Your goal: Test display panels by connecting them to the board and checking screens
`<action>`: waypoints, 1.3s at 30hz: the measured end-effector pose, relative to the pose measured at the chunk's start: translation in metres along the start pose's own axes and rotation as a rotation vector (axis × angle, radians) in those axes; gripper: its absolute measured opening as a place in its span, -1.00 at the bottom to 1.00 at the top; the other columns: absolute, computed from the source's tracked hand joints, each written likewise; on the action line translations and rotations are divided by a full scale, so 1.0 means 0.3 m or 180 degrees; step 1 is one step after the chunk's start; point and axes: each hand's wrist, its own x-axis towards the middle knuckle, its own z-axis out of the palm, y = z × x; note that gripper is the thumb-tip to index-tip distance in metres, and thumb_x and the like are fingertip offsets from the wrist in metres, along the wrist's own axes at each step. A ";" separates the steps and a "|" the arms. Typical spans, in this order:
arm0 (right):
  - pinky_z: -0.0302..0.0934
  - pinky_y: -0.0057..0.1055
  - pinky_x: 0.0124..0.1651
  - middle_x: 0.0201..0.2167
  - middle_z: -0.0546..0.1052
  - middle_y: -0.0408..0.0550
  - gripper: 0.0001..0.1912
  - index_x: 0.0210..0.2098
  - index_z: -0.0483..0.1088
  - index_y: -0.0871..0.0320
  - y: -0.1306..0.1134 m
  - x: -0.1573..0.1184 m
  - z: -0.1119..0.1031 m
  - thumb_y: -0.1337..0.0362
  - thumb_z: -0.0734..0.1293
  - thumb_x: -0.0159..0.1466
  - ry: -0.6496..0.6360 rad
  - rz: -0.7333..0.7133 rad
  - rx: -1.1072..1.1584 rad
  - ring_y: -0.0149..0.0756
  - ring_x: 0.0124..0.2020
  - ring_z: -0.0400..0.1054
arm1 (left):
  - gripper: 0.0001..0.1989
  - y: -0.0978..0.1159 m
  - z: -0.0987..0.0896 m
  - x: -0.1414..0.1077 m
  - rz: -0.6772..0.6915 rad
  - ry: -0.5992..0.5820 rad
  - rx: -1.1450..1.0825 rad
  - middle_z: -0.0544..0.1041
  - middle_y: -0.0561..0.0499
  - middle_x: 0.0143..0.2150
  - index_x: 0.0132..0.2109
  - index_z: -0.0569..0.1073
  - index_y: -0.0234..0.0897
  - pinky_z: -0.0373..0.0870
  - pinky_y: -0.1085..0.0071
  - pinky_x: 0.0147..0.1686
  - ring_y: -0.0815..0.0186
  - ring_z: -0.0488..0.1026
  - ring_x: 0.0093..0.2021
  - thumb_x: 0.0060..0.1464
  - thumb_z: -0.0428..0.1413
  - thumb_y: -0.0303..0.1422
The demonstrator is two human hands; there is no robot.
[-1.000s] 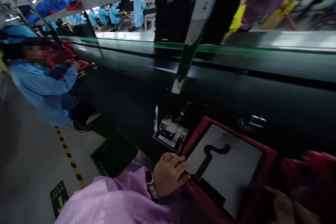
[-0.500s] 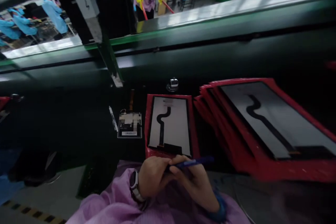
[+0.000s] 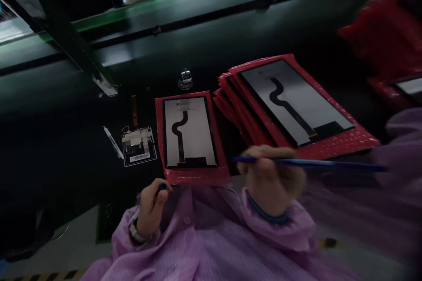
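My right hand is closed around a blue pen, held nearly level beside the front right corner of a red bubble-wrap bag. On that bag lies a display panel, pale back up, with a black S-shaped flex cable. Near the bag's front left corner, my left hand pinches a small dark blue pen cap, partly hidden by the fingers. To the right, another panel tops a stack of red bubble-wrap bags.
Left of the middle panel lie a small circuit module with an orange ribbon and a white pen. A metal tally counter stands behind. More red bags and another person's blurred purple sleeve are at right.
My hands have moved apart, the right one carrying the pen rightward and the left one moving left with the cap. The view has tilted down and turned right; a purple sleeve has appeared.
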 end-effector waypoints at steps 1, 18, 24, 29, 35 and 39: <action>0.23 -0.48 -0.48 -0.45 0.44 -0.20 -0.85 -0.30 0.40 0.07 0.019 -0.006 0.034 0.17 0.43 0.28 -0.0268 0.0088 -0.0045 -0.44 -0.52 0.33 | -0.68 -0.012 -0.004 0.024 0.0286 0.0166 0.0313 0.45 0.07 -0.41 -0.18 0.43 -0.27 0.30 0.51 -0.42 0.40 0.39 -0.44 0.44 -0.09 -0.18; -0.03 -0.54 -0.53 -0.69 0.17 -0.28 -0.61 -0.58 0.08 0.13 0.185 -0.092 0.208 0.21 0.27 0.32 -0.0785 0.0459 -0.1298 -0.53 -0.64 0.04 | -0.83 -0.090 0.045 0.124 0.1198 0.0447 0.2105 0.59 -0.04 -0.29 -0.04 0.40 -0.31 0.42 0.40 -0.29 0.29 0.53 -0.34 0.42 -0.04 -0.34; -0.07 -0.53 -0.53 -0.69 0.17 -0.28 -0.61 -0.59 0.07 0.15 0.192 -0.091 0.210 0.26 0.32 0.27 -0.0850 0.0472 -0.1238 -0.54 -0.64 0.03 | -0.83 -0.091 0.049 0.125 0.1258 0.0469 0.2112 0.59 -0.06 -0.29 -0.05 0.41 -0.34 0.41 0.39 -0.32 0.29 0.52 -0.36 0.42 -0.03 -0.36; 0.07 -0.55 -0.52 -0.63 0.28 -0.26 -0.67 -0.49 0.18 0.13 0.185 -0.088 0.179 0.18 0.27 0.37 -0.0599 0.0669 -0.0772 -0.50 -0.61 0.18 | -0.85 -0.097 0.044 0.130 0.1325 0.0494 0.2045 0.58 -0.05 -0.30 -0.03 0.41 -0.33 0.43 0.41 -0.30 0.30 0.53 -0.35 0.41 -0.02 -0.37; 0.25 -0.45 -0.34 -0.33 0.47 -0.09 -0.90 -0.21 0.45 0.10 0.066 0.000 0.017 0.22 0.35 0.37 -0.0962 0.0137 -0.0049 -0.39 -0.36 0.38 | -0.85 -0.119 0.037 0.142 0.1377 0.0491 0.1981 0.59 -0.06 -0.28 -0.02 0.42 -0.33 0.46 0.42 -0.24 0.30 0.56 -0.31 0.40 0.02 -0.36; 0.25 -0.38 -0.24 -0.34 0.45 -0.12 -0.90 -0.28 0.44 0.07 -0.004 0.129 -0.158 0.23 0.43 0.27 -0.0239 -0.0601 -0.0747 -0.35 -0.30 0.36 | -0.84 -0.146 0.034 0.156 0.1457 0.0557 0.2090 0.60 -0.06 -0.27 -0.04 0.44 -0.33 0.45 0.43 -0.24 0.30 0.57 -0.31 0.39 0.04 -0.34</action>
